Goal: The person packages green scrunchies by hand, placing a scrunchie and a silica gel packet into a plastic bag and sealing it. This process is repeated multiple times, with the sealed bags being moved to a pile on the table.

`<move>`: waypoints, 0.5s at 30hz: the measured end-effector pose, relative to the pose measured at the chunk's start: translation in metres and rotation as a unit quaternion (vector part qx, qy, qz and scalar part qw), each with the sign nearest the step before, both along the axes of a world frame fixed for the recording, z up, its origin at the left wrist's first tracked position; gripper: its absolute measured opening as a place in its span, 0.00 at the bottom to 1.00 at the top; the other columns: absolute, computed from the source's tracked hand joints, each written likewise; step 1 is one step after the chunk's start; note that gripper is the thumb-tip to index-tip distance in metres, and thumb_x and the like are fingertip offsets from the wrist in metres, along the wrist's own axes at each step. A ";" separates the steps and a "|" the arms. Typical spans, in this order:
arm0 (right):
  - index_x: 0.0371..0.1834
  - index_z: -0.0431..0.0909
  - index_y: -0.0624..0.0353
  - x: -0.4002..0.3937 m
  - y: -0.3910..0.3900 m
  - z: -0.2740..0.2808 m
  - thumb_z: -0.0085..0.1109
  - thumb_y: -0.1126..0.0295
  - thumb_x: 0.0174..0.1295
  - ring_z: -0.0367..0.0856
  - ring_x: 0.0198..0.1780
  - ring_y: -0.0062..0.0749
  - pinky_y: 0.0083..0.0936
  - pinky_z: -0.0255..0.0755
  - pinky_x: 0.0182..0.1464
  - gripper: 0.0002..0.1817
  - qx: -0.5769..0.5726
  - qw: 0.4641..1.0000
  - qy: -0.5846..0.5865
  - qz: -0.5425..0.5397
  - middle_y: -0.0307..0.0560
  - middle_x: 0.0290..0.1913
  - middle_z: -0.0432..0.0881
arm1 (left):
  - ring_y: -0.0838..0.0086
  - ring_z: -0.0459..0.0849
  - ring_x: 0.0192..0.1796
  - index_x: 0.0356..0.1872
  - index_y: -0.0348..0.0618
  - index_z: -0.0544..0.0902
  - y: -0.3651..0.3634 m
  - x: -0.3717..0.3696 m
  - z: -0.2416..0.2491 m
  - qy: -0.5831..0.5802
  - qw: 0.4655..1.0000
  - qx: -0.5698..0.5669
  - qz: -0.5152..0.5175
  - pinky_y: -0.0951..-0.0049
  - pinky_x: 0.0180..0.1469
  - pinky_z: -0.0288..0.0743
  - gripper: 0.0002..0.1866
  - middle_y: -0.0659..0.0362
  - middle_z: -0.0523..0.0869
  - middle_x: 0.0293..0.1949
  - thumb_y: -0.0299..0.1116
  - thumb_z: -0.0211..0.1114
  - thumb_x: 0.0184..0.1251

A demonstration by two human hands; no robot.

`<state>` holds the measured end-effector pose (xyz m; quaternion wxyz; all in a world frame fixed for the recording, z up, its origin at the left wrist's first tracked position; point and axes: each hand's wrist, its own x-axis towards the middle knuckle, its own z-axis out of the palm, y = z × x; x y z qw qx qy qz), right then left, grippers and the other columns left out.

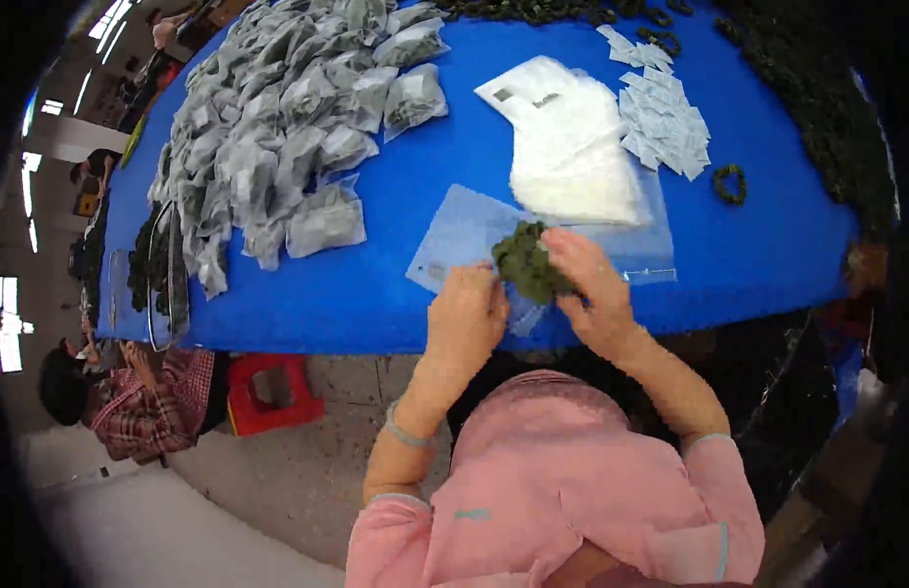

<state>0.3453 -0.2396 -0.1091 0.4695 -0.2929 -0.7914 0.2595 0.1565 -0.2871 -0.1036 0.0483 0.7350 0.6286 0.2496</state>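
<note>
At the near edge of the blue table, my left hand (467, 309) is closed, pinching the edge of a clear plastic bag (459, 230) that lies on the tabletop. My right hand (593, 286) grips a bunched dark green scrunchie (526, 263), fingers over its right side. The scrunchie is between my hands, over the bag's near end, and overlaps the bag in this view. Just beyond my right hand is a stack of flat, whitish plastic bags (577, 147).
Filled plastic bags (268, 127) are heaped at the left. Small printed slips (662, 120) lie at the upper right, near a loose green ring-shaped scrunchie (729, 184). Dark green pieces (807, 108) line the right edge. A person (146, 402) sits left beside a red stool (273, 392).
</note>
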 end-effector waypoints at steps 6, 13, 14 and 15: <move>0.56 0.78 0.58 0.002 -0.010 -0.021 0.59 0.79 0.58 0.74 0.67 0.46 0.34 0.73 0.66 0.20 0.117 0.968 -0.192 0.112 0.50 0.63 0.79 | 0.59 0.84 0.44 0.33 0.39 0.79 -0.003 -0.020 -0.008 -0.174 0.983 -0.026 0.057 0.65 0.45 0.78 0.05 0.50 0.87 0.47 0.21 0.65 0.56; 0.55 0.78 0.59 -0.012 -0.006 -0.010 0.58 0.76 0.60 0.73 0.68 0.46 0.35 0.72 0.66 0.18 0.117 0.962 -0.246 0.027 0.51 0.62 0.78 | 0.58 0.85 0.49 0.35 0.39 0.79 -0.002 -0.018 -0.011 -0.139 0.989 0.052 -0.007 0.65 0.48 0.79 0.06 0.51 0.87 0.49 0.21 0.65 0.57; 0.55 0.78 0.59 -0.015 -0.006 -0.010 0.58 0.76 0.60 0.73 0.68 0.46 0.35 0.72 0.66 0.18 0.117 0.962 -0.246 0.026 0.51 0.62 0.78 | 0.58 0.85 0.49 0.35 0.39 0.79 -0.002 -0.019 -0.010 -0.139 0.989 0.052 -0.008 0.65 0.48 0.79 0.06 0.51 0.87 0.49 0.21 0.65 0.57; 0.56 0.78 0.60 -0.018 -0.005 -0.010 0.58 0.76 0.60 0.73 0.68 0.47 0.36 0.72 0.67 0.19 0.121 0.960 -0.251 0.021 0.51 0.63 0.78 | 0.58 0.85 0.50 0.34 0.39 0.79 -0.002 -0.019 -0.008 -0.148 0.987 0.059 -0.012 0.65 0.50 0.78 0.06 0.51 0.87 0.50 0.20 0.65 0.56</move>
